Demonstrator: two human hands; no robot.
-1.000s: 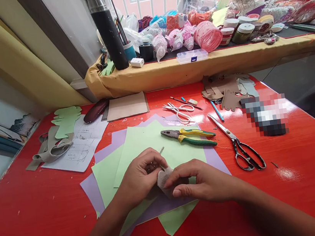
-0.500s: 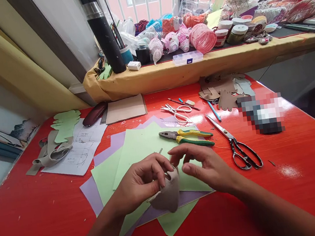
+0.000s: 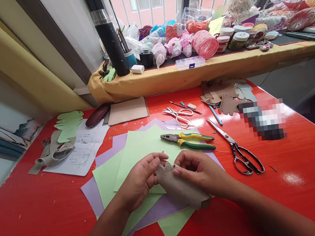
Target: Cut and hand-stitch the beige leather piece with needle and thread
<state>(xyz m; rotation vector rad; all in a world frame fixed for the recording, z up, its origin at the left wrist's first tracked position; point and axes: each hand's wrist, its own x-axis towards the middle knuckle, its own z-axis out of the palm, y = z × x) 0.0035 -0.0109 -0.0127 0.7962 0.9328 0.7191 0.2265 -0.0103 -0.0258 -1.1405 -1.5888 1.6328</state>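
Both hands hold a grey-brown felt piece (image 3: 178,186) with a scalloped top edge, low over a stack of green and purple paper sheets (image 3: 138,151). My left hand (image 3: 142,177) pinches its upper left edge, and a thin needle tip (image 3: 162,152) sticks up by the fingers. Closed fingers of my right hand (image 3: 201,171) grip the piece's upper right side. The felt slants down to the right under my right wrist.
Green-and-yellow pliers (image 3: 188,140) lie just beyond the hands. Large black-handled scissors (image 3: 237,148) and small white scissors (image 3: 178,114) are to the right and behind. Felt cut-outs (image 3: 224,93), a printed sheet (image 3: 82,149) and grey straps (image 3: 52,153) sit on the red table (image 3: 298,176). A cluttered windowsill (image 3: 205,63) runs along the back.
The felt piece was bunched under both hands, then lifted by the left hand alone. Now it is spread out flatter and my right hand has taken hold of it again.
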